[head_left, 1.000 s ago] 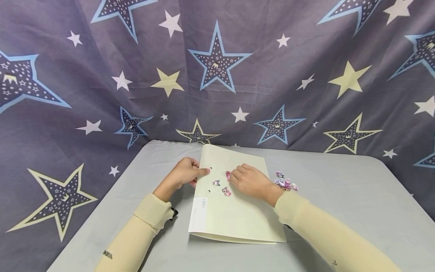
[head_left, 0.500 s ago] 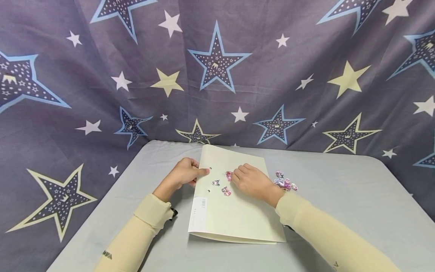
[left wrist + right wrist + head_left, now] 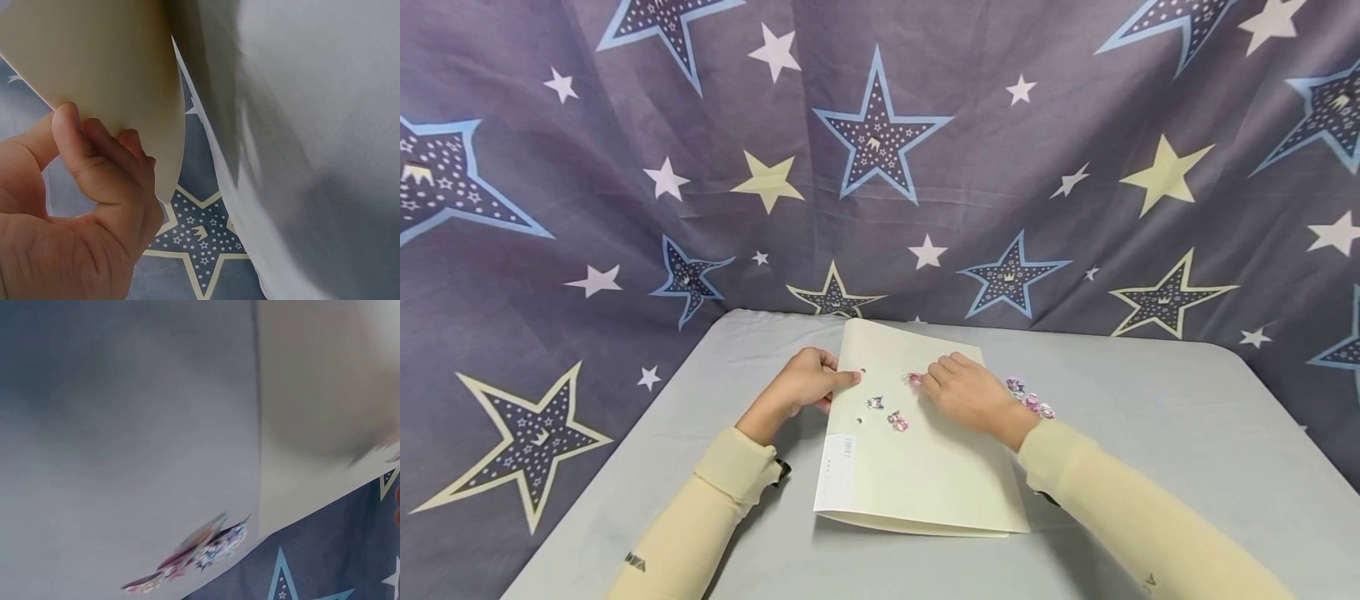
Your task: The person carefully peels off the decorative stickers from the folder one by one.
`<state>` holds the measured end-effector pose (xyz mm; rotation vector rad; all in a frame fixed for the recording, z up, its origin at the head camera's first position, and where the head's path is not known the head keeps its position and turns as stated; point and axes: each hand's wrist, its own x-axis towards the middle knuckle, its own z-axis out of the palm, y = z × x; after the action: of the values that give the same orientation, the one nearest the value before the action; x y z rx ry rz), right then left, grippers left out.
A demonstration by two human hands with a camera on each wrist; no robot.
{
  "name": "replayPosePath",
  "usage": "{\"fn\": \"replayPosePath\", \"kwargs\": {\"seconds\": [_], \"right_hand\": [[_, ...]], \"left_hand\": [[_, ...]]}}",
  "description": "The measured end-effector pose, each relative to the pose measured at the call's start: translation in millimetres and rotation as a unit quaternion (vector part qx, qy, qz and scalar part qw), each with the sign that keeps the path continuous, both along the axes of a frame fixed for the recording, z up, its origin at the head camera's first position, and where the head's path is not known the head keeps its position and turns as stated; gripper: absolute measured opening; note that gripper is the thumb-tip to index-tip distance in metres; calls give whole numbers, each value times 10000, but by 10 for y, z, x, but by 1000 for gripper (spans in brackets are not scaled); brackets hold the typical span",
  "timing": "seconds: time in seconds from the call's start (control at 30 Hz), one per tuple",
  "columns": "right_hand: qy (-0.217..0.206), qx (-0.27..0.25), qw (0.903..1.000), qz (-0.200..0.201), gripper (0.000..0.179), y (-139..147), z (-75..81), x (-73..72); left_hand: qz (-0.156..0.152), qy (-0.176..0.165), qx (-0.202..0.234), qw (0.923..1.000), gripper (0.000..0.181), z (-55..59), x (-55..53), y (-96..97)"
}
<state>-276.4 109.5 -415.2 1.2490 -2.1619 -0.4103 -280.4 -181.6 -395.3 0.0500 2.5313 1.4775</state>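
A cream folder (image 3: 936, 479) lies on the grey table, with two small punched holes and a barcode label near its left side. My left hand (image 3: 805, 383) grips its left edge, thumb on top; in the left wrist view the curled fingers (image 3: 103, 169) hold the edge from beneath. Over the folder, my right hand (image 3: 966, 392) pinches a pink sticker (image 3: 912, 379) at its fingertips. Two more stickers lie on the cover: a dark-and-white character sticker (image 3: 876, 402) and a pink character sticker (image 3: 898, 421). In the right wrist view only a sliver of the hand shows.
Several loose stickers (image 3: 1036, 406) lie on the table just right of the folder, partly behind my right forearm; the right wrist view shows these loose stickers (image 3: 203, 550) overlapping. A star-printed curtain (image 3: 880, 233) hangs behind the grey table (image 3: 1180, 433).
My right hand has moved slightly right and away, and the pink sticker has shifted with it off its earlier spot on the folder. The left hand keeps its grip.
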Motion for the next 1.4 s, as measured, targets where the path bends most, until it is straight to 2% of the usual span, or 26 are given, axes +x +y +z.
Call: {"fn": "replayPosePath", "kwargs": {"seconds": [0.4,0.83,1.07,1.4], "right_hand": [[-48,227,9986,-486,18,281,47,-34],[-159,187,9970,-739,12,588,22,-121],[-131,469,9936,-1023,19,754,-16,-157],[-488,434,9874,-1439,20,924,-63,-191]], "left_hand": [[-18,38,-43,10000,31,3,1,-7],[-2,13,-119,9999,32,3,-7,-5],[-3,36,-109,9999,32,9,1,-3],[-14,47,-116,9999,33,-7,-10,-5]]}}
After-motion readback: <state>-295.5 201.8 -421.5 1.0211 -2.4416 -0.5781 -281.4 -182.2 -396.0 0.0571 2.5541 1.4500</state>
